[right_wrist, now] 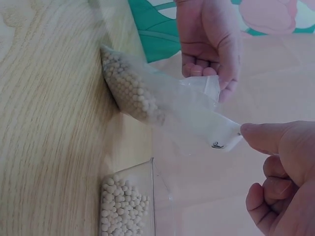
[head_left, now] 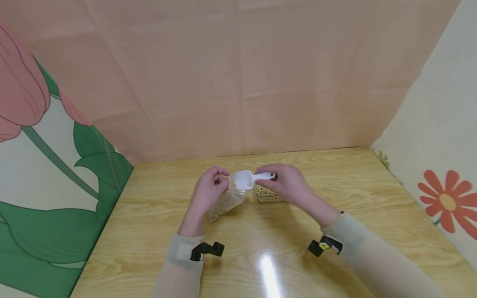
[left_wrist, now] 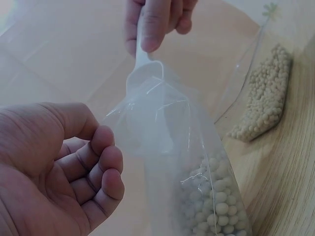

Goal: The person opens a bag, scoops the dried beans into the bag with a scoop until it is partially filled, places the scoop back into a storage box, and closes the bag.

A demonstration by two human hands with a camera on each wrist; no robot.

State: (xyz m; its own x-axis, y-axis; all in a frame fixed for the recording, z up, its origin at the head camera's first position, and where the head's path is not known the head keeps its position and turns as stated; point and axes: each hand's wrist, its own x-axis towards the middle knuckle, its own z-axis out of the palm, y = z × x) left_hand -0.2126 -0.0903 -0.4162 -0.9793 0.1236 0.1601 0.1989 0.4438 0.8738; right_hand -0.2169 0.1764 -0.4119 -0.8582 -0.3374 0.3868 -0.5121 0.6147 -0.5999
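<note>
A clear plastic bag [head_left: 226, 203] with pale round beans [left_wrist: 216, 201] in its bottom leans upright on the table. My left hand [head_left: 210, 186] pinches the rim of the bag's mouth, its other fingers curled toward the palm. The handle of a white scoop [head_left: 244, 179] is gripped by my right hand [head_left: 287, 182], between thumb and fingers. In the left wrist view the scoop's bowl sits in the mouth of the bag, seen through the film. Whether beans are in the bowl cannot be made out.
Behind the right hand stands a clear box [head_left: 270, 200] of similar pale beans, partly hidden. The wooden table [head_left: 141, 231] meets a pink covering [head_left: 186, 82] at the back. Walls with painted flowers flank both sides.
</note>
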